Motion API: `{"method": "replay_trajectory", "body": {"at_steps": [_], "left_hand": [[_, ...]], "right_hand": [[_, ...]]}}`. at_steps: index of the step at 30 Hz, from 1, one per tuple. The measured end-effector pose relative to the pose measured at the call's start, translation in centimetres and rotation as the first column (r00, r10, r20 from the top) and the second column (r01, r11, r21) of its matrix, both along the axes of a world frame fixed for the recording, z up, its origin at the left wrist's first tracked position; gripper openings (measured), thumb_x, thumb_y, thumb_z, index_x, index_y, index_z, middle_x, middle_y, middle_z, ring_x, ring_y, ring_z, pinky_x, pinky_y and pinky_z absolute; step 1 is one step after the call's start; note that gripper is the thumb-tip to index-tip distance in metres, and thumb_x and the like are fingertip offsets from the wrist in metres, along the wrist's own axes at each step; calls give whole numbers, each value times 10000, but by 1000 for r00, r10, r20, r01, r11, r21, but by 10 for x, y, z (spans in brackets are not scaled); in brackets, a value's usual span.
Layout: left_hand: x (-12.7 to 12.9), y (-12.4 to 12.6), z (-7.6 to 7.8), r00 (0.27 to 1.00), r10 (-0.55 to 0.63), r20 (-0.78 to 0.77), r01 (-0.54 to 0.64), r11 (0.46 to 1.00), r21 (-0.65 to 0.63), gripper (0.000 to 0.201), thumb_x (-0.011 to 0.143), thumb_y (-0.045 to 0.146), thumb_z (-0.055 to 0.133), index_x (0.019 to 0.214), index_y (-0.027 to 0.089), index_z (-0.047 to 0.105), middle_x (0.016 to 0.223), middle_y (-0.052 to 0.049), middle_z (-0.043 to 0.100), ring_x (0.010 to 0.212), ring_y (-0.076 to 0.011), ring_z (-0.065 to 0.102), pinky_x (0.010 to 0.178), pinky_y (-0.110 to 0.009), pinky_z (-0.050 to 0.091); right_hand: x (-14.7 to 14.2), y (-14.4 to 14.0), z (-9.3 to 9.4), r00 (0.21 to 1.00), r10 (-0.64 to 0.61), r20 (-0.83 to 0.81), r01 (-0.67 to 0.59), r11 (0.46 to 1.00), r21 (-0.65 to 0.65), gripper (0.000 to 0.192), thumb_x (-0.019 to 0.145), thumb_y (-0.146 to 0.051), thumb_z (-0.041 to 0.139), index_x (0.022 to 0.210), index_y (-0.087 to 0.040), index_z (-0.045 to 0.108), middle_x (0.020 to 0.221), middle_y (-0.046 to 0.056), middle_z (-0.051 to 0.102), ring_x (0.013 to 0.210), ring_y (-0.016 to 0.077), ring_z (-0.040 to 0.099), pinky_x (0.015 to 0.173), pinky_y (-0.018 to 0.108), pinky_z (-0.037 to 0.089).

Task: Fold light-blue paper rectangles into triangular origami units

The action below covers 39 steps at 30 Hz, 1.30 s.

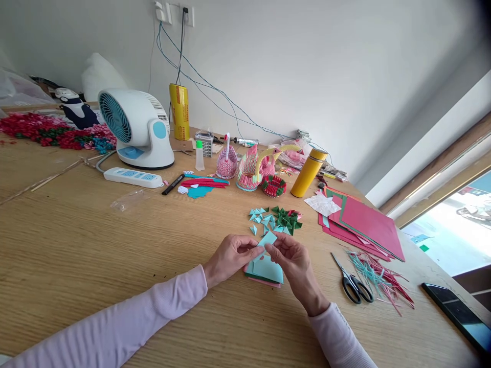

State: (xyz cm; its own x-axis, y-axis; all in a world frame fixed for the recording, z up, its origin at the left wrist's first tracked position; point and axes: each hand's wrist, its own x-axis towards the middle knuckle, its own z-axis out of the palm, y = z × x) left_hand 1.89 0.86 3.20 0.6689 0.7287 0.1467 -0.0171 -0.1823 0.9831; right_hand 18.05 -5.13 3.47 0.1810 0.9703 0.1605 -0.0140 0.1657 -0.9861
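Note:
My left hand and my right hand meet over the wooden table. Together they pinch a small light-blue paper piece at its edges. Just under the hands lies a small stack of cut paper rectangles, light blue on top with pink and green below. Beyond the hands sits a pile of folded paper triangles, light blue on the left, green and red on the right.
Black scissors and a heap of thin paper strips lie to the right, with red and green sheets behind. Farther back stand a yellow bottle, paper swan models, a fan and a power strip. A phone lies at far right.

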Motion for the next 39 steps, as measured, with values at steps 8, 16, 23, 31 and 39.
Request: {"method": "replay_trajectory", "body": {"at_steps": [8, 16, 23, 31, 39], "left_hand": [[1, -1, -3, 1000, 15, 3, -15, 1000, 26, 322, 801, 419, 639, 707, 113, 675, 552, 14, 553, 446, -59, 422, 435, -176, 320], [3, -3, -3, 992, 94, 84, -93, 996, -14, 329, 796, 438, 633, 690, 126, 626, 559, 32, 526, 446, -67, 431, 445, -189, 346], [2, 0, 5, 983, 183, 27, -185, 976, 115, 307, 794, 420, 627, 761, 115, 646, 665, -1, 564, 607, -107, 480, 521, -200, 352], [3, 1, 0, 987, 121, 107, -124, 992, 18, 291, 789, 415, 642, 807, 126, 624, 724, -22, 619, 652, -125, 561, 611, -224, 452], [2, 3, -2, 975, 21, 221, 15, 987, -159, 284, 783, 380, 664, 914, 133, 614, 675, -7, 600, 587, -129, 577, 486, -228, 497]], "right_hand": [[1, 0, -4, 993, -108, 41, 106, 994, 39, 300, 791, -466, 673, 718, -179, 624, 559, -31, 515, 522, 108, 450, 516, 236, 374], [-3, -2, -3, 990, -24, 142, 27, 1000, -16, 319, 783, -495, 666, 771, -178, 640, 642, 1, 596, 537, 117, 481, 508, 238, 392], [0, -2, -2, 975, -14, 221, 13, 1000, 4, 297, 817, -461, 644, 775, -168, 628, 653, 14, 609, 608, 140, 570, 578, 250, 443], [-5, -3, -2, 998, 38, 53, -39, 999, 15, 253, 793, -413, 687, 876, -181, 630, 706, 14, 639, 619, 140, 590, 584, 253, 468], [-4, -4, -4, 994, 55, -89, -54, 998, 21, 144, 788, -332, 690, 841, -199, 683, 685, -9, 612, 609, 122, 543, 603, 245, 443]]}}
